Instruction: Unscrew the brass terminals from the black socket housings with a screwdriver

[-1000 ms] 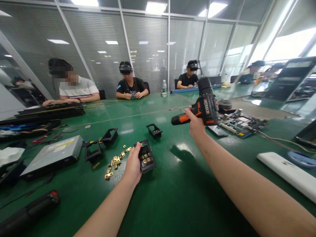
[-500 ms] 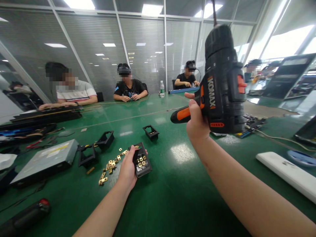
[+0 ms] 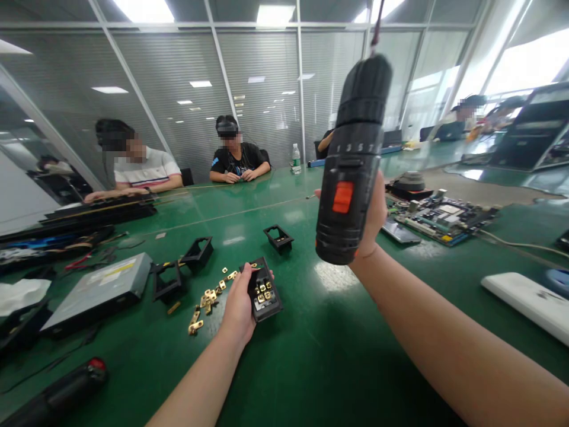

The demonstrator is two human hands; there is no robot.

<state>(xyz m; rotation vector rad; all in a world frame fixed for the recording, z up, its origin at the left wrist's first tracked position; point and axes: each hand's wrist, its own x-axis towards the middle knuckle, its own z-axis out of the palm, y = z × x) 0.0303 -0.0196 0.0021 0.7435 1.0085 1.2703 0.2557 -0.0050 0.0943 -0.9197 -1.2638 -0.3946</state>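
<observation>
My right hand (image 3: 374,219) grips a black and orange cordless drill (image 3: 351,160), raised with its bit pointing up. Most of those fingers are hidden behind the drill body. Lower and to the left, my left hand (image 3: 240,302) is closed around a black rectangular housing (image 3: 272,303) with gold-coloured metal terminals inside, its thumb over the near edge. Loose brass pieces (image 3: 208,299) lie in a pile on the green table just left of that hand. Several black open frames (image 3: 197,254) stand beyond them, one of them behind the housing.
A silver disc drive (image 3: 102,290) and a black cylindrical tool (image 3: 57,394) lie at left. Circuit boards (image 3: 444,216), a phone (image 3: 401,230) and a white bar-shaped object (image 3: 524,302) are at right. Across the table sit other people, near a water bottle (image 3: 296,159).
The drill has swung left and turned, so its back and red switch now face me. My left hand still holds the housing. The view has shifted slightly.
</observation>
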